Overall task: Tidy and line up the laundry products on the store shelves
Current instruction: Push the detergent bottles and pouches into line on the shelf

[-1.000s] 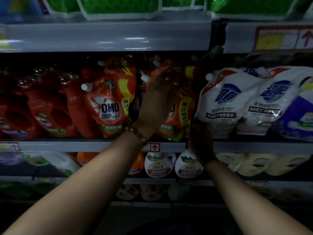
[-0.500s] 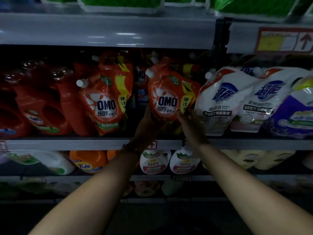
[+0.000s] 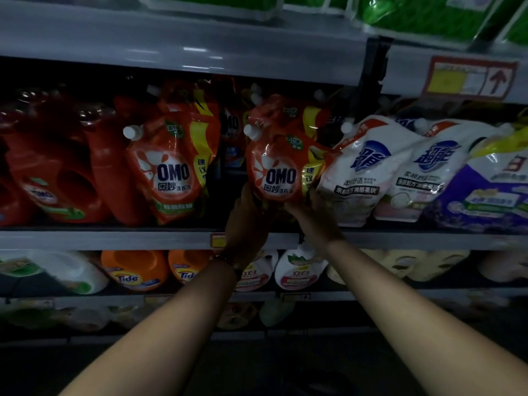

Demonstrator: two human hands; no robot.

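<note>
An orange OMO detergent pouch (image 3: 278,164) with a white cap stands upright at the middle of the shelf (image 3: 114,240). My left hand (image 3: 247,224) grips its lower left corner and my right hand (image 3: 313,217) grips its lower right corner from beneath. A second OMO pouch (image 3: 171,170) stands to the left, with a dark gap between the two. More OMO pouches sit behind, half hidden.
Red OMO jugs (image 3: 57,172) fill the shelf's left end. White pouches (image 3: 363,170) lean against the held pouch on the right, then a purple pack (image 3: 491,195). Tide bottles (image 3: 134,270) and white bottles (image 3: 297,270) stand on the shelf below. Green packs (image 3: 423,15) sit above.
My left hand came down from the top of the pouch to its lower left corner. The pouch now faces front and stands upright, held from below by both hands.
</note>
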